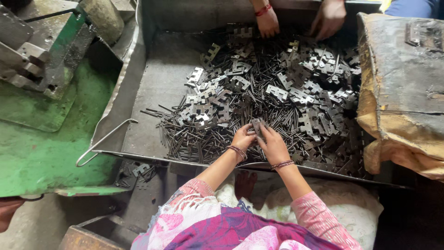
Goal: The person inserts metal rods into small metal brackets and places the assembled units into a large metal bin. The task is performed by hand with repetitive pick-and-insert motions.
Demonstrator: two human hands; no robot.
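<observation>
Heaped tray (152,83) — both hands, left hand (243,137) and right hand (273,144), seemingly pinch one hinge plate (257,126); co-worker's hands (268,22) opposite.

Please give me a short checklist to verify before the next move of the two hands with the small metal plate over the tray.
1. Both hands on the piece: the left hand and the right hand meet on one metal plate. Ok.
2. Plate clear of the pile: it is raised just above the heap of plates and thin pins. Ok.
3. A pin already fitted in the plate: too small to see. Cannot tell.
4. Space apart from the other person's hands: they work at the far edge of the tray. Ok.
5. Hand protection against sharp edges: both hands are bare, with only bracelets at the wrists. Not ok.
</observation>
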